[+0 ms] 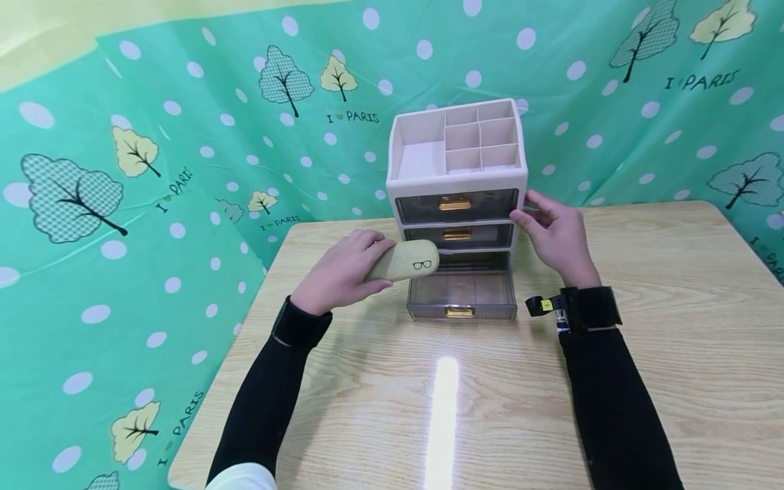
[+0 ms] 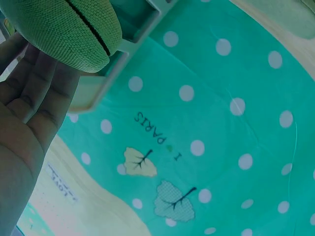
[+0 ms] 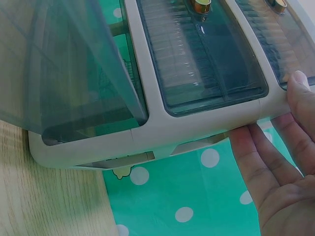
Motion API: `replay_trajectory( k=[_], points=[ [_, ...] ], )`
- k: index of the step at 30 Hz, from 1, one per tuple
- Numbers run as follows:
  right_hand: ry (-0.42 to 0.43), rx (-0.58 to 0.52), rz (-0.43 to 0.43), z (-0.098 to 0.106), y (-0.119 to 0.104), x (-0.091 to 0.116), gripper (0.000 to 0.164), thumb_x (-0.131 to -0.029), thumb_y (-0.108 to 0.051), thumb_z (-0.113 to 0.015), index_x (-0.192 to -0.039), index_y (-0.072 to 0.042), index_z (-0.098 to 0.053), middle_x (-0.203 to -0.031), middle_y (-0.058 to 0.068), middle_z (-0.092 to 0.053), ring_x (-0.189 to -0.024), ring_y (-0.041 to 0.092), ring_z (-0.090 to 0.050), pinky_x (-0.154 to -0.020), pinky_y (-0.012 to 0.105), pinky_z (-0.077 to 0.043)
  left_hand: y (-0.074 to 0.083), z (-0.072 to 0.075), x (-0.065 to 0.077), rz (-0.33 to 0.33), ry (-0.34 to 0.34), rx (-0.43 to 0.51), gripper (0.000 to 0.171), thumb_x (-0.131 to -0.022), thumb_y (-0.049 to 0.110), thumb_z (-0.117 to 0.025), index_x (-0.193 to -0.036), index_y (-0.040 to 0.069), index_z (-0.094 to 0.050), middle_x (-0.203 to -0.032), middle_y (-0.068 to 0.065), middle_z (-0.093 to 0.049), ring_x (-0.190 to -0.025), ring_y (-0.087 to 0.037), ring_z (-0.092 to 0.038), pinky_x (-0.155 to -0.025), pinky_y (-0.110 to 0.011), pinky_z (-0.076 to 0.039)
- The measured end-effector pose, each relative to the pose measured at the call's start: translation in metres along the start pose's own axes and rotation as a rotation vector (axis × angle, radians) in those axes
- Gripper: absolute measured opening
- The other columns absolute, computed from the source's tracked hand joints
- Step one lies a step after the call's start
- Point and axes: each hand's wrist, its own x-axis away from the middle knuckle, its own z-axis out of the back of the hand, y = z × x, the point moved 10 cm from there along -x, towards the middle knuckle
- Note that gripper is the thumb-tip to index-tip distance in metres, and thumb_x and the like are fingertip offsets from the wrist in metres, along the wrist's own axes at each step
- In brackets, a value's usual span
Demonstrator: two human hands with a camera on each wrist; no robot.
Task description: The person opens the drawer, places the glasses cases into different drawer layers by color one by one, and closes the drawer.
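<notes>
My left hand [image 1: 346, 273] grips a yellow-green glasses case [image 1: 405, 260] with a small glasses drawing on it. The case is in the air in front of the drawer organizer's left side, above the open bottom drawer [image 1: 462, 291]. In the left wrist view the woven glasses case [image 2: 69, 34] shows a dark seam, with fingers under it. The white organizer [image 1: 458, 178] has smoky drawers with gold handles; its upper two are closed. My right hand [image 1: 559, 235] holds the organizer's right side edge, thumb at the front and fingers along the side, also seen in the right wrist view.
The organizer's top has several open compartments [image 1: 480, 139]. It stands on a light wooden table [image 1: 367, 395] near the back, against a green dotted cloth [image 1: 202, 170] with printed trees. A bright light reflection lies on the tabletop in front.
</notes>
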Motion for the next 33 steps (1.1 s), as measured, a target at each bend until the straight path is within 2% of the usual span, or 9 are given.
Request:
replay_trajectory(
  k=[8, 15, 20, 33],
  points=[
    [0.001, 0.004, 0.010, 0.001, 0.000, 0.000, 0.049, -0.099, -0.033, -0.068, -0.146, -0.022, -0.058, -0.138, 0.010, -0.065, -0.121, 0.028, -0.066, -0.094, 0.027, -0.055, 0.012, -0.010, -0.014, -0.047, -0.008, 0.019, 0.068, -0.088, 0.035, -0.083, -0.140, 0.000, -0.057, -0.127, -0.015, -0.058, -0.116, -0.031, -0.055, -0.099, -0.042, -0.048],
    [0.006, -0.011, 0.034, 0.001, 0.000, 0.000, 0.047, -0.099, -0.030, -0.068, -0.145, -0.022, -0.059, -0.137, 0.009, -0.066, -0.120, 0.027, -0.066, -0.094, 0.026, -0.055, 0.024, -0.019, -0.027, -0.090, -0.043, -0.005, 0.069, -0.090, 0.039, -0.080, -0.142, 0.002, -0.056, -0.127, -0.014, -0.059, -0.109, -0.027, -0.055, -0.089, -0.040, -0.050],
    [0.004, -0.025, 0.038, 0.000, 0.001, -0.002, 0.047, -0.099, -0.030, -0.069, -0.144, -0.022, -0.059, -0.136, 0.008, -0.066, -0.119, 0.026, -0.067, -0.093, 0.024, -0.055, 0.031, -0.024, -0.035, -0.123, -0.056, -0.022, 0.069, -0.090, 0.041, -0.079, -0.142, 0.002, -0.055, -0.127, -0.013, -0.059, -0.109, -0.025, -0.055, -0.091, -0.039, -0.049],
    [0.011, -0.034, 0.047, 0.001, 0.002, -0.003, 0.046, -0.098, -0.028, -0.070, -0.142, -0.021, -0.062, -0.134, 0.009, -0.068, -0.116, 0.025, -0.069, -0.091, 0.022, -0.055, 0.056, -0.041, -0.058, -0.232, -0.036, -0.015, 0.053, -0.089, 0.042, -0.080, -0.131, 0.014, -0.061, -0.120, -0.008, -0.062, -0.102, -0.024, -0.055, -0.079, -0.036, -0.049]
  ],
)
